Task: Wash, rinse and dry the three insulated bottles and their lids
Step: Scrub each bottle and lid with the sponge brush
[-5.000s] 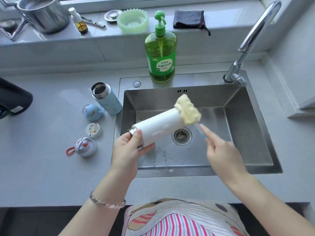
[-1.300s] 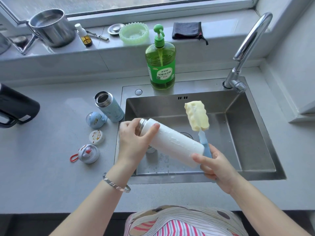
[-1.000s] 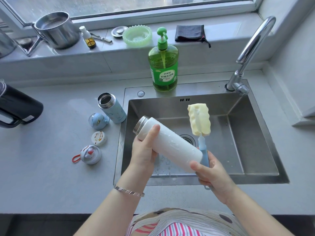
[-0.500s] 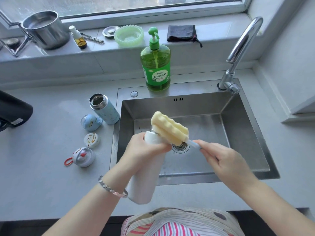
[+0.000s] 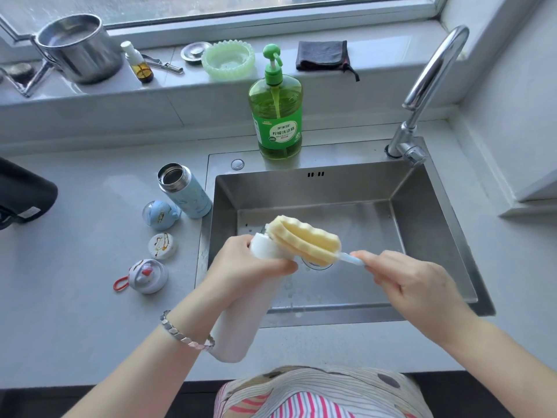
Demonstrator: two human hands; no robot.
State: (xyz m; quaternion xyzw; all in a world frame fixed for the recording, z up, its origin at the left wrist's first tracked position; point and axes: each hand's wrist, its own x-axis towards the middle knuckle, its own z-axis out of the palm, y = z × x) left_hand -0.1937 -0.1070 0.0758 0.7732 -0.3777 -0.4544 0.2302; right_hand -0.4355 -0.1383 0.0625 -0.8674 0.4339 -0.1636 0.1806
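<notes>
Over sink front edge: white bottle, 1, tilted, clasped by left grip; sponge brush, 1, at its mouth, handle pinched by right grip. Left of sink, on grey tabletop: blue bottle, 1, upright, open; lids, 3: blue lid, white lid, grey lid; black bottle, 1, farthest, partly out of view. Behind sink: soap, 1; tap, 1; windowsill.

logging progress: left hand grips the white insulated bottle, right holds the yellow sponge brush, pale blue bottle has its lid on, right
Not quite: in the head view the pale blue bottle stands open, with no lid on its steel mouth. The rest is right.
</notes>
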